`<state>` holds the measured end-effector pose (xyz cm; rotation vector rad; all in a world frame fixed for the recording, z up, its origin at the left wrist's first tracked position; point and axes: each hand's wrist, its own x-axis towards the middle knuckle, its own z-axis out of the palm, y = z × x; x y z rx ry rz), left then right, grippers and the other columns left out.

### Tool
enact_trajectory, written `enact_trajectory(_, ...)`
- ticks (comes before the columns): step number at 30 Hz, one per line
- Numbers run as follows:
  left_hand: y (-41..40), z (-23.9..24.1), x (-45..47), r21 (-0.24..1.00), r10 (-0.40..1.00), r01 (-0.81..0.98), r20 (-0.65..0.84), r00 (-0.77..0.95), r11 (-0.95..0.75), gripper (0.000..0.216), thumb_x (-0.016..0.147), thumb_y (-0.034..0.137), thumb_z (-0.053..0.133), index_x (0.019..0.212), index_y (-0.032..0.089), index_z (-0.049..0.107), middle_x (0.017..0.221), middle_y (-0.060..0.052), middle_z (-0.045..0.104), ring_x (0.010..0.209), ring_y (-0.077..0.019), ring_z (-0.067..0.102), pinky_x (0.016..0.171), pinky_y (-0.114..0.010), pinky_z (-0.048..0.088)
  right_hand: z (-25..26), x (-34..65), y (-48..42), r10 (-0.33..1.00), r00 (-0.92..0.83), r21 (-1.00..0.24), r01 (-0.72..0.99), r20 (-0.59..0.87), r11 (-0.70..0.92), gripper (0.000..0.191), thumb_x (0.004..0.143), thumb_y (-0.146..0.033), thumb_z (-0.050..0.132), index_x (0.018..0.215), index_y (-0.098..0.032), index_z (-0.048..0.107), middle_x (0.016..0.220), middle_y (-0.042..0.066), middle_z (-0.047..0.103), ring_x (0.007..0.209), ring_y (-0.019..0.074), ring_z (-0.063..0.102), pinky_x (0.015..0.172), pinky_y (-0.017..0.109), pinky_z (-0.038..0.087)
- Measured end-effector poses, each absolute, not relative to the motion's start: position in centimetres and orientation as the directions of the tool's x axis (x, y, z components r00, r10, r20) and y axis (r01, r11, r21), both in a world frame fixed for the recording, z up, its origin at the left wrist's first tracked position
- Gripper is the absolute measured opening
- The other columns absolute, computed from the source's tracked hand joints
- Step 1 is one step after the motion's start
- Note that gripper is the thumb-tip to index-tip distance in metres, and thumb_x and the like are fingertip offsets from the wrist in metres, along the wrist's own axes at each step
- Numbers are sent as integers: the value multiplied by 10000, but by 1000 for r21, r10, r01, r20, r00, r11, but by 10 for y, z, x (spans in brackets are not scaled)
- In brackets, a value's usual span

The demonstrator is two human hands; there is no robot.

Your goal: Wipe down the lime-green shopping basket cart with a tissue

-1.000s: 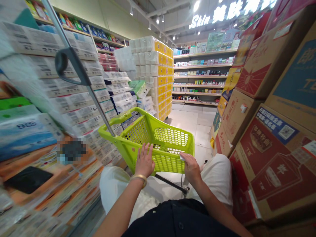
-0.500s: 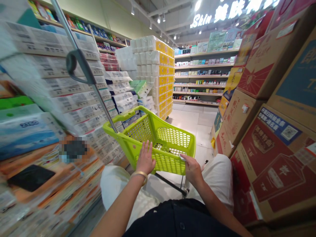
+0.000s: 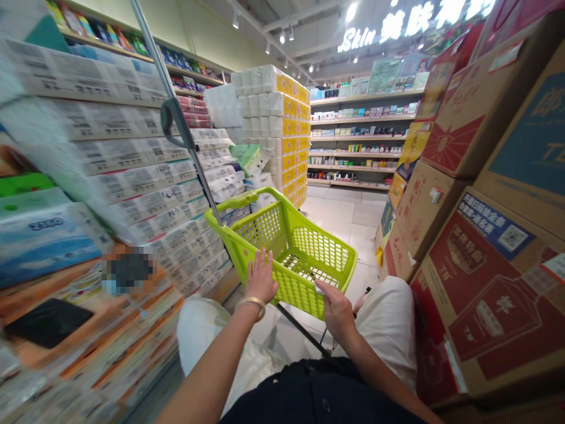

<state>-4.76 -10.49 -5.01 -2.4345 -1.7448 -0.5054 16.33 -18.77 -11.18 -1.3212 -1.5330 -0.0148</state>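
Note:
A lime-green plastic shopping basket on wheels (image 3: 309, 247) stands in the aisle just ahead of my knees. My left hand (image 3: 261, 277), with a gold bangle on the wrist, lies flat with fingers spread against the basket's near left wall. My right hand (image 3: 336, 306) grips the near right rim, thumb over the edge. The basket's grey pull handle (image 3: 176, 121) rises up and to the left. The basket looks empty inside.
Stacked tissue packs (image 3: 145, 176) line the left side. Brown and red cardboard boxes (image 3: 494, 235) are piled on the right. A tall tower of white and yellow paper rolls (image 3: 282, 129) stands ahead, with product shelves (image 3: 357, 147) behind. Tiled floor (image 3: 348, 218) runs between.
The basket has shifted forward and to the right, and its pull handle has swung rightward. Both hands have stayed on its near side and followed it.

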Motion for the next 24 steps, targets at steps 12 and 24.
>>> enact_trajectory(12,-172,-85,-8,372,764,668,322,559,-645,1130,713,323,738,1546,179,-11,1563,-198,323,1465,-339,275,1191,-616,194,-101,137,-208,755,-6,-683,420,656,598,453,912,-97,423,1281,-249,637,1249,62,693,1162,190,659,1001,347,545)
enact_trajectory(24,-169,-85,-35,309,851,799,292,436,-516,869,626,235,763,1408,177,387,1428,-170,502,1442,-337,322,1179,-589,237,-116,147,-207,590,-319,-346,572,742,744,475,904,-49,407,1264,-261,631,1232,47,704,1244,175,597,1063,414,493)
